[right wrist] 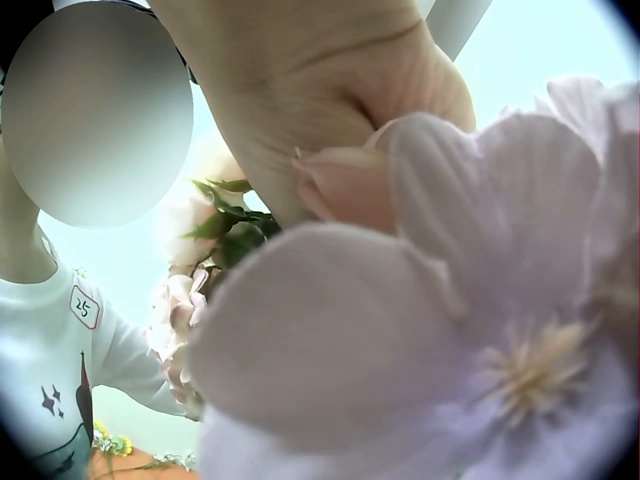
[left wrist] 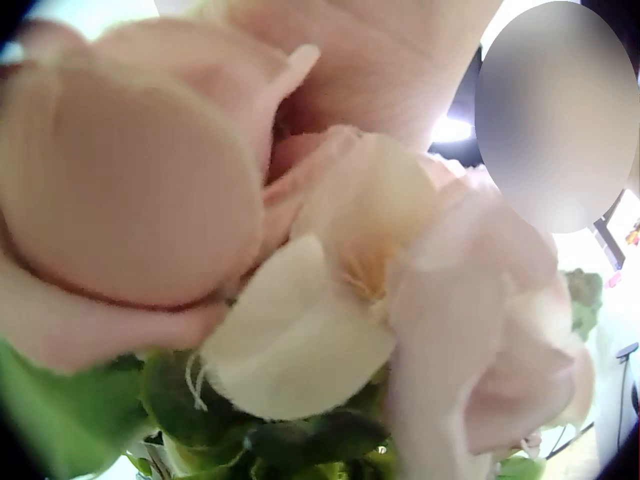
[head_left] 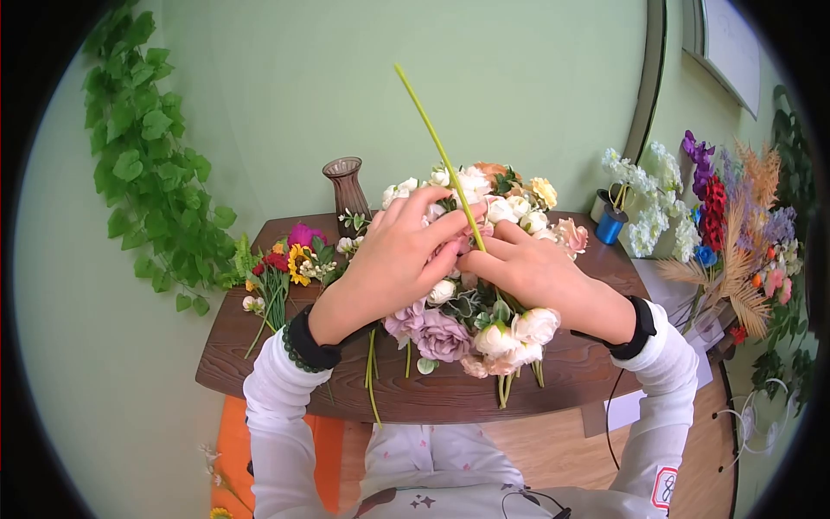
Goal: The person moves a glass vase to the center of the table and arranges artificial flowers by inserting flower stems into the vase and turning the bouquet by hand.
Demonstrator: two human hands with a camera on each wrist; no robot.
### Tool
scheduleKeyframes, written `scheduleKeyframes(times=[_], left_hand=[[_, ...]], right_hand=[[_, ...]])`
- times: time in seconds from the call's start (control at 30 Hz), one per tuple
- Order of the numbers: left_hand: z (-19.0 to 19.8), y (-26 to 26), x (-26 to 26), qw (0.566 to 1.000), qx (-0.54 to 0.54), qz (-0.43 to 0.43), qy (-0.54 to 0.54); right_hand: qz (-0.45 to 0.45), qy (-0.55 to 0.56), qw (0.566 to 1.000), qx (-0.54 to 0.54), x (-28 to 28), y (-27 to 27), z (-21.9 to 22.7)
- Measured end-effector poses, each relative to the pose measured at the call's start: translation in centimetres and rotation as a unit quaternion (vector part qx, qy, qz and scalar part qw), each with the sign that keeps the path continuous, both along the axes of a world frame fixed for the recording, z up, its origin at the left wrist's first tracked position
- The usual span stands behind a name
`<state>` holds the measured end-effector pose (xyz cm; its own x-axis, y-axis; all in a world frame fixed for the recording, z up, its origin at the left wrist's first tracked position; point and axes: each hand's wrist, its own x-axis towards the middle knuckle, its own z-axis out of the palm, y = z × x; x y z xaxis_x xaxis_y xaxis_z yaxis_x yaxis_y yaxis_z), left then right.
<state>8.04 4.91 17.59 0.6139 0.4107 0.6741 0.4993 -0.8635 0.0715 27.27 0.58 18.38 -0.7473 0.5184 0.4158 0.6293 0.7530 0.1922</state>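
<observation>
A large bouquet of artificial flowers (head_left: 445,333), mostly pink, white and mauve, is over the table in front of me, stems pointing down. A single green stem (head_left: 432,130) sticks up out of it, slanting to the upper left. My right hand (head_left: 540,268) pinches this stem low down, between thumb and forefinger. The left hand (head_left: 402,251) lies over the bouquet's left side, bent fingers right at the stem; whether they grip it I cannot tell. Pale petals (left wrist: 300,350) fill the left wrist view, and a mauve flower (right wrist: 520,370) is close in the right wrist view.
Behind the bouquet stands a brown glass vase (head_left: 345,186). Loose flowers with a sunflower (head_left: 300,265) lie left on the wooden table (head_left: 415,394). At right are a blue ribbon spool (head_left: 610,225) and tall mixed flowers (head_left: 713,216). Ivy (head_left: 143,147) hangs on the left wall.
</observation>
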Motion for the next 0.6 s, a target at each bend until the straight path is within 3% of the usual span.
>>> scheduleKeyframes(times=[0.3, 0.5, 0.6], left_hand=[[-0.4, -0.5, 0.0, 0.992, 0.088, 0.027, 0.084], [-0.4, -0.6, -0.8, 0.997, 0.008, -0.021, 0.075], [-0.5, -0.9, -1.0, 0.996, 0.04, -0.006, 0.081]], right_hand=[[0.044, 0.022, 0.998, 0.043, 0.1, 0.9, -0.4], [0.042, 0.048, 0.998, 0.024, 0.0, 0.9, -0.2], [0.057, 0.065, 0.996, 0.012, 0.1, 0.9, -0.2]])
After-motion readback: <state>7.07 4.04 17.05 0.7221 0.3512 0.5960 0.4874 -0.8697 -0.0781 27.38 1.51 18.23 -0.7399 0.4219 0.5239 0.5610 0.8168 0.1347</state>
